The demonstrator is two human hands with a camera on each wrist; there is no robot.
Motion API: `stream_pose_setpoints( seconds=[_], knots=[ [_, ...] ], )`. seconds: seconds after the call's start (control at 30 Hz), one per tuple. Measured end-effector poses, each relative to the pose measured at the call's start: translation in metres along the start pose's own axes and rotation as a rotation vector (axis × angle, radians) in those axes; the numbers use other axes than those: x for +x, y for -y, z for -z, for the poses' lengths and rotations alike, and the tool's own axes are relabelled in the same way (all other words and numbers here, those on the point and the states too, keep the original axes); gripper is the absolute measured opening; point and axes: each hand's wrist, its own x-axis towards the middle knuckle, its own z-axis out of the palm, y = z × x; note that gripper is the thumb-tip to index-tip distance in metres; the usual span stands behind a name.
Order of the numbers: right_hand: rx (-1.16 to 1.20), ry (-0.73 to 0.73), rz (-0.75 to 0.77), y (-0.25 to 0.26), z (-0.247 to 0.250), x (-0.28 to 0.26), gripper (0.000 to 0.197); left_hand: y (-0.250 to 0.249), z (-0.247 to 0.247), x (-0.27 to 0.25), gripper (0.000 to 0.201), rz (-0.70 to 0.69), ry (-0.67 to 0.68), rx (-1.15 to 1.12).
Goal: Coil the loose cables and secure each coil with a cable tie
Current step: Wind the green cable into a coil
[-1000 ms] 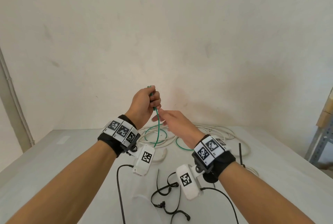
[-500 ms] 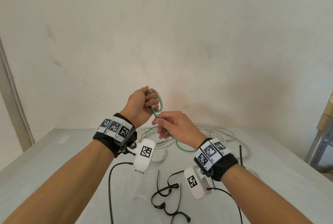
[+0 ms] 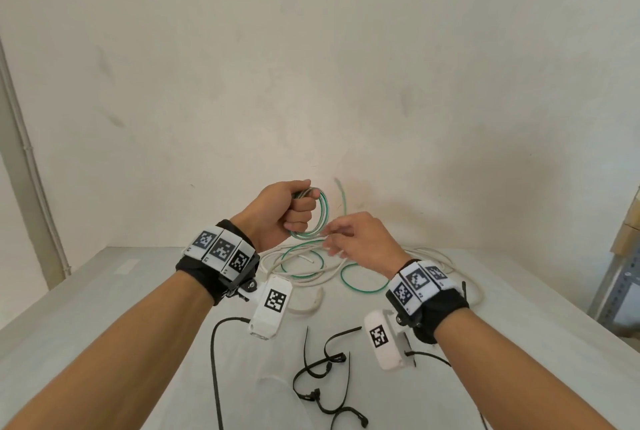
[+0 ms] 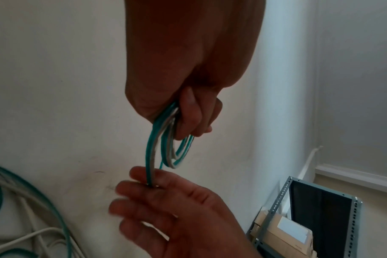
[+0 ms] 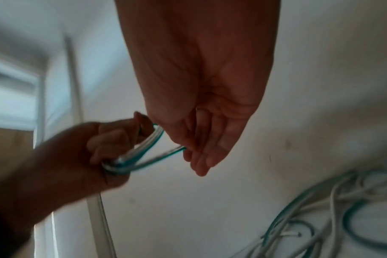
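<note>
My left hand (image 3: 301, 211) is held up above the table and grips a small coil of green-and-white cable (image 3: 320, 218) in its fist; the loops (image 4: 172, 150) hang out past its fingers. My right hand (image 3: 332, 242) is just right of and below the coil, blurred, and pinches the strand (image 4: 149, 172) that leads off it between thumb and fingers (image 5: 194, 151). A free cable end (image 3: 341, 187) sticks up behind the hands. More loose white and green cable (image 3: 304, 263) lies on the grey table (image 3: 104, 308). Several black cable ties (image 3: 322, 370) lie near me.
A plain wall stands close behind the table. A grey metal shelf (image 3: 620, 287) with cardboard boxes (image 4: 283, 233) is at the right edge. A white pipe (image 3: 31, 170) runs down the left wall. Black camera leads (image 3: 216, 360) trail from both wrists across the table.
The left hand went from holding a single hanging strand to gripping a coil of several loops. The right hand circled round it with the strand, and the cable's end has swung up.
</note>
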Motion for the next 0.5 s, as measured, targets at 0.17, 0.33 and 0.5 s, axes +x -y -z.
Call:
stream_pose_setpoints(
  seconds=[0.17, 0.33, 0.5],
  knots=[
    [0.701, -0.046, -0.194, 0.01, 0.002, -0.001, 0.02, 0.009, 0.002, -0.002, 0.036, 0.079, 0.073, -0.036],
    [1.067, 0.069, -0.275, 0.02, -0.003, -0.005, 0.022, 0.013, -0.001, -0.003, 0.039, 0.104, 0.108, -0.105],
    [1.101, 0.112, -0.243, 0.014, -0.01, -0.004, 0.028, 0.01, -0.007, -0.007, 0.041, 0.112, 0.053, -0.02]
  ],
)
